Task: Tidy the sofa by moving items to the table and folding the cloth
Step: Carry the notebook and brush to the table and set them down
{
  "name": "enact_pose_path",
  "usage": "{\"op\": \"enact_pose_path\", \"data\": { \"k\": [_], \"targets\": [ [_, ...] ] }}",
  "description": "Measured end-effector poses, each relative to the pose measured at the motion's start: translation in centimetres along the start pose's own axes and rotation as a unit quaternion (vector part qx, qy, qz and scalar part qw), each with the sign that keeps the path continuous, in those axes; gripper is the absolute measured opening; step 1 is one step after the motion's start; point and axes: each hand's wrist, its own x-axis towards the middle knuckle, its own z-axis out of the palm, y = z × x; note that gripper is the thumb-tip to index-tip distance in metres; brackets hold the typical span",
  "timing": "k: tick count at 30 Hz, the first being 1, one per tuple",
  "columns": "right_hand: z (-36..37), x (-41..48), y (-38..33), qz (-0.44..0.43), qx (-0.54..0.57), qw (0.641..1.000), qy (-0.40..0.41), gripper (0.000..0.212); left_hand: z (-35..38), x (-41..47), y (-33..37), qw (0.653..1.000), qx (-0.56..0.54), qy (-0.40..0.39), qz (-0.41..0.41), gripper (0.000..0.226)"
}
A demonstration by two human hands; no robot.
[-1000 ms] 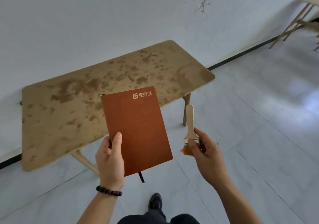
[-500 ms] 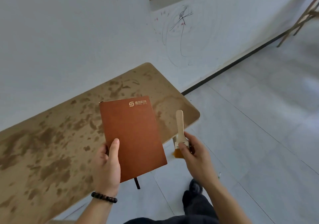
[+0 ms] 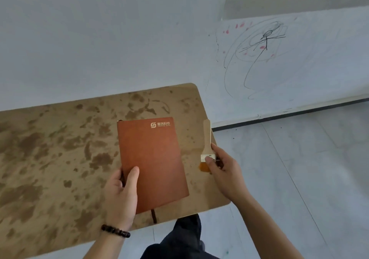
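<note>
My left hand (image 3: 121,196) grips the lower left edge of a brown notebook (image 3: 151,159) with a white logo, thumb on its cover, held over the right part of the stained wooden table (image 3: 60,149). A dark ribbon hangs from the notebook's bottom. My right hand (image 3: 223,171) pinches a small paintbrush (image 3: 206,145) at its metal band, wooden handle pointing away from me, bristles toward me, above the table's right end. The sofa and the cloth are out of view.
The table stands against a white wall (image 3: 99,39) with scribbles on it at the right. Grey tiled floor (image 3: 299,169) lies to the right of the table. My leg and shoe (image 3: 185,236) show below the table's near edge.
I have come closer to the table; both hands with the notebook and the paintbrush now hang over its right end instead of in front of it.
</note>
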Motion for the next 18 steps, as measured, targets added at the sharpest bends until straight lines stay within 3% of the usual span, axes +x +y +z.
{"op": "enact_pose_path", "data": {
  "k": [3, 8, 13, 18],
  "targets": [
    [-1.1, 4.7, 0.0, 0.015, -0.024, 1.0, -0.003, 0.04, 3.3, 4.4, 0.1, 1.0, 0.017, 0.003, -0.012, 0.017],
    [-2.0, 13.7, 1.0, 0.062, -0.04, 0.997, -0.008, 0.037, 10.3, 12.4, 0.6, 0.998, 0.056, -0.009, -0.024, 0.004],
    [-0.3, 22.4, 2.1, 0.117, -0.028, 0.992, -0.033, 0.037, 15.8, 19.9, -0.9, 0.994, 0.102, -0.002, -0.046, 0.02],
    [2.5, 31.6, 1.8, 0.105, -0.053, 0.991, -0.066, 0.04, 19.9, 27.9, -2.6, 0.985, 0.166, 0.012, -0.042, 0.026]
  ]
}}
